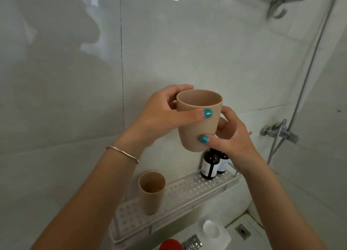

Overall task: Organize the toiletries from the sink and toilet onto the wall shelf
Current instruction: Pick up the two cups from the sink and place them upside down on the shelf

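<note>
I hold a beige cup (pixel 195 126) upright in the air above the wall shelf (pixel 187 191), with both hands on it. My left hand (pixel 159 116) grips its upper part from the left, thumb across the front. My right hand (pixel 231 135) holds its lower right side. A second beige cup (pixel 151 192) stands at the left end of the perforated white shelf. Two dark brown bottles (pixel 210 165) with white labels stand at the shelf's right end, just under the held cup.
Below the shelf lie a white-capped clear container (pixel 213 231), a red rounded object (pixel 171 245) and a foil blister pack (pixel 193 243). A shower valve (pixel 279 132) with hose and riser pipe is on the right wall. A metal rack (pixel 281 0) hangs at top right.
</note>
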Available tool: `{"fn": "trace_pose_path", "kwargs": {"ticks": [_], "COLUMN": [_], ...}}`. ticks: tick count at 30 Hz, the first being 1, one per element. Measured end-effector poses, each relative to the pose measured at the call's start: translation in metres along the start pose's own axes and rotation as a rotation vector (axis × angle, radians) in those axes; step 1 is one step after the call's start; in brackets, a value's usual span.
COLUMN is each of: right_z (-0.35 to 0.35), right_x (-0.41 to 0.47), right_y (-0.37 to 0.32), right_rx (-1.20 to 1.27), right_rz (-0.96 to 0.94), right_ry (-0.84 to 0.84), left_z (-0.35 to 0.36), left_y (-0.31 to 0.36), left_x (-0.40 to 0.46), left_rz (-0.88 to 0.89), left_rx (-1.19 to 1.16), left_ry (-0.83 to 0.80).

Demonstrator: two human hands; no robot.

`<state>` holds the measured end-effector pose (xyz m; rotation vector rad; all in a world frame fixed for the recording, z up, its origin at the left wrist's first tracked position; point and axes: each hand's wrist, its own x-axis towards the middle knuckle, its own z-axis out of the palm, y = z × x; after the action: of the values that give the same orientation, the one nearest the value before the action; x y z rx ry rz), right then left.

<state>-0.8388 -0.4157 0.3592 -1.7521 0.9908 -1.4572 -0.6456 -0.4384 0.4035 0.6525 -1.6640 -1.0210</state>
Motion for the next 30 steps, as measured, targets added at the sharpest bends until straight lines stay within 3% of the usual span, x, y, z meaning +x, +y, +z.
{"fn": "trace_pose_path", "kwargs": {"ticks": [3, 5, 7, 11, 13, 16, 19, 22, 24, 30], "right_z": [0.011, 0.018, 0.016, -0.003, -0.007, -0.005, 0.002, 0.004, 0.0, -0.006], "right_x": [-0.007, -0.013, -0.015, -0.019, -0.019, -0.017, -0.016, -0.016, -0.015, -0.011], "right_y": [0.001, 0.007, 0.013, 0.011, 0.007, 0.005, 0.001, -0.006, -0.012, -0.022], "right_rx": [0.136, 0.198, 0.275, 0.361, 0.335, 0.468, 0.614, 0.635, 0.538, 0.28], "right_rz": [0.008, -0.005, 0.006, 0.065, 0.09, 0.11, 0.077, 0.046, 0.053, 0.086], "right_ry": [0.088, 0.168, 0.194, 0.013, -0.017, -0.015, 0.008, 0.01, 0.046, 0.184], "left_z": [0.024, 0.038, 0.042, 0.015, 0.004, 0.01, 0.03, 0.037, 0.03, 0.011], "left_y": [0.003, 0.002, 0.0, -0.002, -0.001, 0.0, -0.007, -0.013, -0.018, -0.017], "left_x": [-0.005, -0.015, -0.023, -0.026, -0.024, -0.025, -0.027, -0.028, -0.029, -0.025], "left_rz": [-0.044, -0.047, -0.021, 0.002, 0.041, 0.105, 0.041, -0.046, -0.011, 0.298], "left_rx": [-0.277, -0.291, -0.185, -0.06, -0.006, -0.066, -0.273, -0.374, -0.245, 0.449], "left_ry": [0.282, 0.361, 0.311, -0.041, -0.097, 0.044, 0.228, 0.195, 0.164, 0.068]}}
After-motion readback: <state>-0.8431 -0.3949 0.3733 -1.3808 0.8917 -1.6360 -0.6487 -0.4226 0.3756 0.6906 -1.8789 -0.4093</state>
